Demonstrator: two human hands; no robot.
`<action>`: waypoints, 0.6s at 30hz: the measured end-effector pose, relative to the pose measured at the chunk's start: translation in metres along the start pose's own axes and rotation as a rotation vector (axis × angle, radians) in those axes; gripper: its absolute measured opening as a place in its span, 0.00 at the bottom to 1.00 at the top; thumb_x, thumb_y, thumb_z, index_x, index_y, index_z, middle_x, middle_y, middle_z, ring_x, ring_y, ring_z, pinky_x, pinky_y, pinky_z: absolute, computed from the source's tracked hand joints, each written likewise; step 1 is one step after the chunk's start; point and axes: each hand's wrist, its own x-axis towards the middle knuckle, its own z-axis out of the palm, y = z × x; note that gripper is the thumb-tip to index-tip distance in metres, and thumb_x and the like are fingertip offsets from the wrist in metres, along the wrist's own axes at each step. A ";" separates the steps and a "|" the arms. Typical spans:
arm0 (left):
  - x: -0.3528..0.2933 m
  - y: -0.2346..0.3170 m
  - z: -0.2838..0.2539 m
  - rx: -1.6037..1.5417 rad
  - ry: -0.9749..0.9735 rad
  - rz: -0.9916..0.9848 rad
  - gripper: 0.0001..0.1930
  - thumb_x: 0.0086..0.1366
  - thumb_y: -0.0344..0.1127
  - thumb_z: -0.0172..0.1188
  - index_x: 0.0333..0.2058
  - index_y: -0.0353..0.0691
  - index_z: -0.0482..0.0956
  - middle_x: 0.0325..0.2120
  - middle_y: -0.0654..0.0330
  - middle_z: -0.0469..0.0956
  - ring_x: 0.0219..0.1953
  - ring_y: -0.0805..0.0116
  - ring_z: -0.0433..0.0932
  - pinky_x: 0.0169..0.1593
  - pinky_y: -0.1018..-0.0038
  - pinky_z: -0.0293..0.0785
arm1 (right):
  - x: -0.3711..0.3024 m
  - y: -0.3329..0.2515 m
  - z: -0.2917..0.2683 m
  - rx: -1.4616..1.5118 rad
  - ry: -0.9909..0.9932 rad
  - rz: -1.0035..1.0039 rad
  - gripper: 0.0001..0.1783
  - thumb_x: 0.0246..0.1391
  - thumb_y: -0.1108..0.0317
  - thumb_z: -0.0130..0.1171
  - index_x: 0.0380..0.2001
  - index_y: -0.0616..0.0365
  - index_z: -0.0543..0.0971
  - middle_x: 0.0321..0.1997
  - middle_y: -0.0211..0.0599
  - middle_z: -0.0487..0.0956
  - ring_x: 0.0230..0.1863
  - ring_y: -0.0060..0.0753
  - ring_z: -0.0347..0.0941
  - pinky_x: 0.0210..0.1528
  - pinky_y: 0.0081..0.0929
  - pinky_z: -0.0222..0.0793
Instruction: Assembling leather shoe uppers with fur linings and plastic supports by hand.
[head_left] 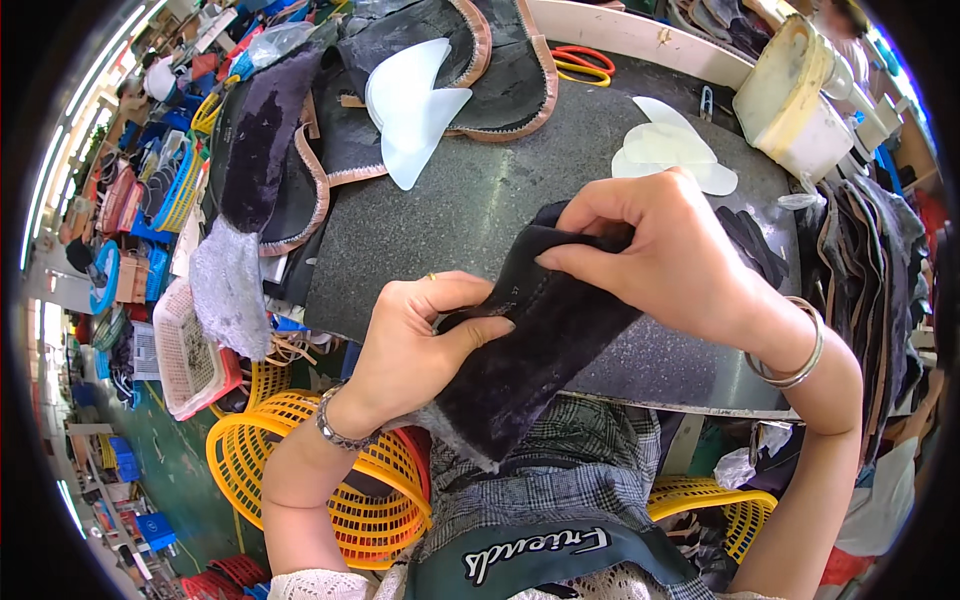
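Black plush piece (525,365) in narrow grip of left hand (415,335) and right hand (675,250), near tabletop (430,225)

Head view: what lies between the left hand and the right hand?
The dark piece spans the gap between the left hand and the right hand, pinched by both; the head view shows this.

One white, slanted script word (538,553) crosses the dark green panel (440,562) of the grey plaid fabric apron (560,490). Small pale characters (514,294) mark the black plush piece (550,345).
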 end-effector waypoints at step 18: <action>0.014 0.002 0.014 -0.092 0.023 0.045 0.07 0.58 0.20 0.65 0.36 0.31 0.82 0.28 0.68 0.81 0.30 0.86 0.74 0.35 0.86 0.70 | -0.012 0.003 -0.051 -0.525 -0.117 -0.377 0.16 0.40 0.84 0.56 0.34 0.70 0.65 0.28 0.52 0.79 0.39 0.52 0.78 0.42 0.43 0.72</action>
